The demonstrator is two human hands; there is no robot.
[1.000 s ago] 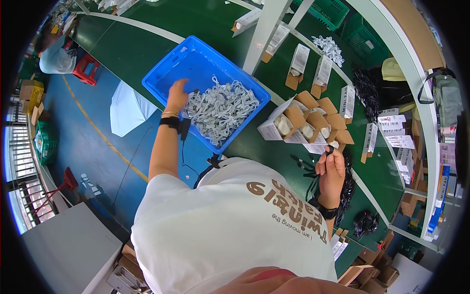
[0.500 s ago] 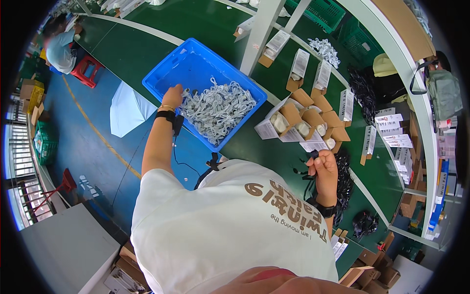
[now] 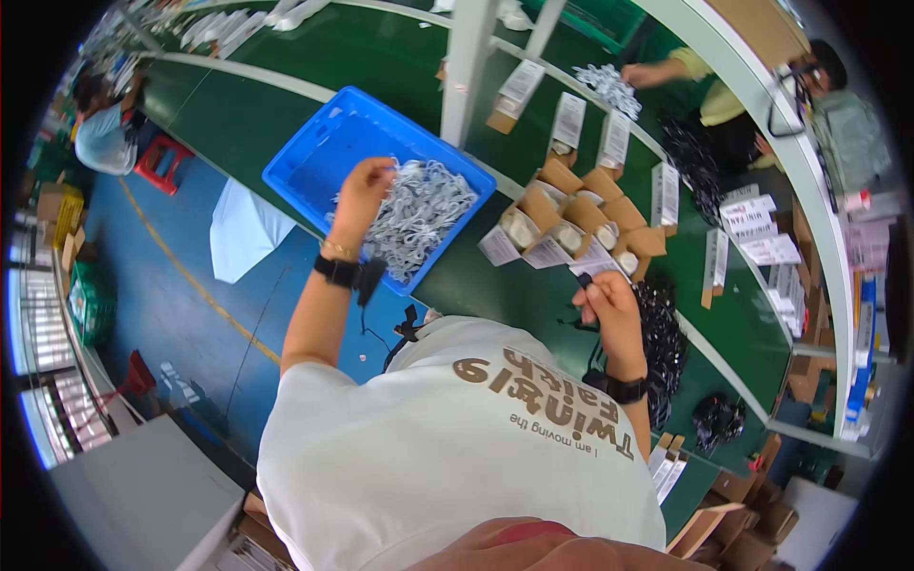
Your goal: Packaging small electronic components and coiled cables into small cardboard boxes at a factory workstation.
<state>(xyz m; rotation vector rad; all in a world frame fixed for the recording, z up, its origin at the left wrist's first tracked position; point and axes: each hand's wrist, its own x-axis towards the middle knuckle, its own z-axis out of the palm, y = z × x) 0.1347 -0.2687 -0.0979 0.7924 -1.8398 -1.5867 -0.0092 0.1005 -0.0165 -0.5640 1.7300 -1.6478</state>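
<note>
White cords (image 3: 424, 214) lie near the half-curled left hand (image 3: 362, 198), whose hold I cannot tell, while the right hand (image 3: 612, 309) pinches 1 black piece (image 3: 584, 280).

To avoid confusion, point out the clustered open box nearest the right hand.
The box at the front row's right end, just beyond the right hand; the other boxes sit farther left or behind.

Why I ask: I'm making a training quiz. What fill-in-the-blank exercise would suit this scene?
1. The left hand is over a ____ plastic tub.
2. The worker's own hand nearer the open cartons is the ____ one.
3. The plastic stool at upper left is ____.
Missing words: blue; right; red.
</note>
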